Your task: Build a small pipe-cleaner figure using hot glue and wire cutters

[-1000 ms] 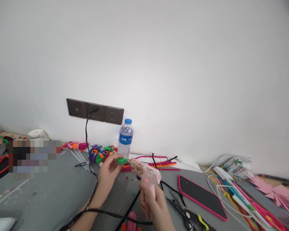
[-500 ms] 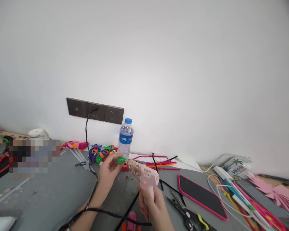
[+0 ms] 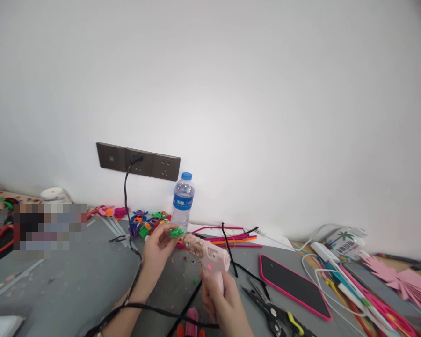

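My right hand is wrapped round the handle of a pale pink hot glue gun, whose nozzle end is crusted with brownish residue and a small red light glows on its side. Between the fingertips of my left hand is a fuzzy green pipe-cleaner piece. The nozzle tip points left at this piece, very near it; whether they touch I cannot tell. Below, at the bottom edge, lies a pink and orange pipe-cleaner piece, partly cut off by the frame. A black cord crosses over my left forearm.
Behind my left hand stand a water bottle and colourful pipe-cleaner figures. Loose pipe cleaners lie on white paper. To the right are black pliers, a pink-edged phone and white cables. Orange-handled scissors lie far left.
The glue gun has shifted very slightly left. The green piece has turned a little in my left fingertips; otherwise the scene looks the same.
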`<act>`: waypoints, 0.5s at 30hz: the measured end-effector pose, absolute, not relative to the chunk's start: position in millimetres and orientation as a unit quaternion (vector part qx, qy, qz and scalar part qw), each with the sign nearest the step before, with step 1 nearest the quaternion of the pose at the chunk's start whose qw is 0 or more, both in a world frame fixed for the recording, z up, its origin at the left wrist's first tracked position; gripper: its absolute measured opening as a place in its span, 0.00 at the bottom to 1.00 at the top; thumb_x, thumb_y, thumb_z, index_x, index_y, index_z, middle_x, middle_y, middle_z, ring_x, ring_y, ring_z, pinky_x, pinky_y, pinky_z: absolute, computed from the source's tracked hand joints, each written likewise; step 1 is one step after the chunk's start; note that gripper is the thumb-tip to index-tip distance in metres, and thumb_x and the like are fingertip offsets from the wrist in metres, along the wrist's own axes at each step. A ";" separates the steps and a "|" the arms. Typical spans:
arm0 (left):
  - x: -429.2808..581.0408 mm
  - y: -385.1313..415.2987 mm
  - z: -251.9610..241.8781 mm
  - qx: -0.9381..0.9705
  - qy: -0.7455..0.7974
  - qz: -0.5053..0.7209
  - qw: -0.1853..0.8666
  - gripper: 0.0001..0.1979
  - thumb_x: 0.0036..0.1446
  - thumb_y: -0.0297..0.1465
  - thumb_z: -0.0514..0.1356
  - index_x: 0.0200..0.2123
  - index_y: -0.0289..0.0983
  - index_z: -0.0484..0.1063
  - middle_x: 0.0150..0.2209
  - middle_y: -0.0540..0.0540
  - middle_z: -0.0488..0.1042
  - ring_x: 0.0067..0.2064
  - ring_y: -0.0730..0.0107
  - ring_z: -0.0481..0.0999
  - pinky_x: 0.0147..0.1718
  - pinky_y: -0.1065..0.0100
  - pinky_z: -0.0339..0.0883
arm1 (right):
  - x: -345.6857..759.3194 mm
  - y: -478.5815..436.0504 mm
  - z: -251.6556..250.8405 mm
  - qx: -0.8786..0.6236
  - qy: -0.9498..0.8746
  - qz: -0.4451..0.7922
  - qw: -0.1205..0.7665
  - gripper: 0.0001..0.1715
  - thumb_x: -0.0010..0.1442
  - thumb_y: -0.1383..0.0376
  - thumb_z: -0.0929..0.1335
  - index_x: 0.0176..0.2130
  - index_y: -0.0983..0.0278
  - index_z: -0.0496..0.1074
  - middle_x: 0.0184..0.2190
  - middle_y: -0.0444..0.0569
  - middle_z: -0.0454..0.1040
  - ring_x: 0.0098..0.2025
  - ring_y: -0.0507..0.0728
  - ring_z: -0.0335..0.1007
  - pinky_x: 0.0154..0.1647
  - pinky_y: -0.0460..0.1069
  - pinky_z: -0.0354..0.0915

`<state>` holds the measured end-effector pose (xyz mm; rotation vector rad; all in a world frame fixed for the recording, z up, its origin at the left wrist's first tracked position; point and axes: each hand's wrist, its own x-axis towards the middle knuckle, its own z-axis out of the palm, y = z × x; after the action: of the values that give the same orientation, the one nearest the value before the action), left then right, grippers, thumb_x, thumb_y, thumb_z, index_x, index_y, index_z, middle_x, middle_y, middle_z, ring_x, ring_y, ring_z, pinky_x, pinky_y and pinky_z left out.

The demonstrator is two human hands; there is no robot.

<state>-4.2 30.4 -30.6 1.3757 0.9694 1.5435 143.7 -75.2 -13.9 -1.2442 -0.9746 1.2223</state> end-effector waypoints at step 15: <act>-4.1 29.1 -28.4 0.547 0.388 0.612 0.418 0.12 0.45 0.33 0.66 0.35 0.36 0.76 0.34 0.45 0.76 0.33 0.67 0.75 0.34 0.69 0.72 | 144.9 -73.0 -17.4 -0.523 -0.411 0.511 0.544 0.32 0.49 0.38 0.67 0.29 0.64 0.62 0.13 0.34 0.54 0.13 0.45 0.44 0.11 0.41 0.45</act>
<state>-4.1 29.1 -28.4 1.3733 0.9737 1.5363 144.9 -73.0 -17.4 -1.2408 -0.9747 1.2131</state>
